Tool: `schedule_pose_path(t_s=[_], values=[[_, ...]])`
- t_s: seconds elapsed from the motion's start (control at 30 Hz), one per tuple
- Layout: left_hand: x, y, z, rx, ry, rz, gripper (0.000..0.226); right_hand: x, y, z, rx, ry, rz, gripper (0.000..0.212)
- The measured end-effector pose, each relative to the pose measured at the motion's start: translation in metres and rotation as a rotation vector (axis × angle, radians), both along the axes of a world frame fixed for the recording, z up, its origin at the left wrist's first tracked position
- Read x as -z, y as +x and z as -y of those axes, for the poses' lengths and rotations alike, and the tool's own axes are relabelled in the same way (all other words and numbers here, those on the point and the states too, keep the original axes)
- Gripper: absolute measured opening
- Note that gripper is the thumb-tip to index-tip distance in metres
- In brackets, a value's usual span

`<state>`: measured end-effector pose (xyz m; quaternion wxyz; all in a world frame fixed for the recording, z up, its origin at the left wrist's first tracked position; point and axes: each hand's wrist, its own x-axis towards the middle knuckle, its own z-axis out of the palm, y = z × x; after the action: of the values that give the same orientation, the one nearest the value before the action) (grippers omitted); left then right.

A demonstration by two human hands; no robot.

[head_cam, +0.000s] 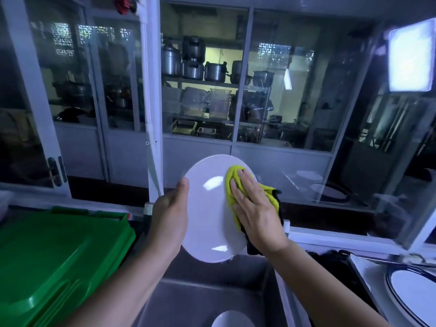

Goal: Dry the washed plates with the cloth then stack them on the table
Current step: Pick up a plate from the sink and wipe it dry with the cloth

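Glazed partitions in white metal frames [153,90] fill the background. Behind the glass, shelving carries round steel pots [193,67], clear tubs and flat metal trays.

Foreground, centre: a stainless-steel sink [188,291] with a smooth, matte basin. A round white plate in the sink [232,319] shows only its upper arc at the bottom edge of the view.

Held item: a glossy white oval plate [207,208], tilted nearly upright above the sink, face toward the camera, with bright reflections on its surface.

- Left hand [169,215]: grips the plate's left rim. The thumb lies over the front of the rim; the fingers pass behind the plate and are hidden.
- Right hand [254,208]: laid flat, fingers straight and close together, pressing the cloth against the right half of the plate face.
- Cloth [232,175]: yellow, nubby weave, bunched under the palm and fingers. A darker, black portion hangs past the plate's right edge and below the wrist.

Left of the sink: a green plastic lid [59,251], rigid, moulded with ribs and stepped edges.

Right of the sink: a white surface [368,267] bearing a blue-rimmed plate [410,289], white in the centre, lying flat and cut off by the frame edge. A dark, blurred item lies between this surface and the sink; its nature cannot be determined.
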<state>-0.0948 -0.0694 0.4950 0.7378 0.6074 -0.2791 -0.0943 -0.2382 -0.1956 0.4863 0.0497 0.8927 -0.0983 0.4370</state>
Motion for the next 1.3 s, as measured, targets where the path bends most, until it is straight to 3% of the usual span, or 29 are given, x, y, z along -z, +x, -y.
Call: schedule_pose_path(t_s=[0.17, 0.3, 0.5, 0.7, 0.77, 0.9, 1.1, 1.3], values=[[-0.006, -0.005, 0.006, -0.006, 0.016, -0.042, 0.06, -0.015, 0.035, -0.034, -0.096, 0.046, 0.056, 0.046], [-0.006, -0.002, 0.003, 0.06, -0.019, 0.014, 0.039, 0.001, 0.044, -0.055, -0.201, 0.004, -0.002, 0.046], [-0.006, 0.005, -0.013, 0.039, -0.004, 0.012, 0.081, 0.021, 0.006, -0.031, -0.111, -0.134, -0.149, 0.056], [-0.005, -0.002, -0.018, 0.12, 0.123, 0.191, 0.062, -0.027, 0.005, -0.02, 0.156, -0.068, 0.061, 0.063], [-0.006, -0.005, -0.017, 0.177, 0.179, 0.271, 0.059, -0.05, 0.009, -0.025, 0.116, -0.075, 0.051, 0.063], [-0.013, -0.005, -0.022, 0.227, 0.178, 0.355, 0.059, -0.079, 0.002, -0.029, 0.033, -0.119, -0.003, 0.043], [-0.014, -0.01, -0.027, 0.259, 0.092, 0.27, 0.069, -0.073, -0.005, -0.023, 0.015, 0.301, 0.214, 0.029], [-0.005, -0.023, -0.028, 0.081, -0.049, 0.196, 0.066, -0.032, -0.008, -0.022, -0.101, 1.06, 0.684, 0.013]])
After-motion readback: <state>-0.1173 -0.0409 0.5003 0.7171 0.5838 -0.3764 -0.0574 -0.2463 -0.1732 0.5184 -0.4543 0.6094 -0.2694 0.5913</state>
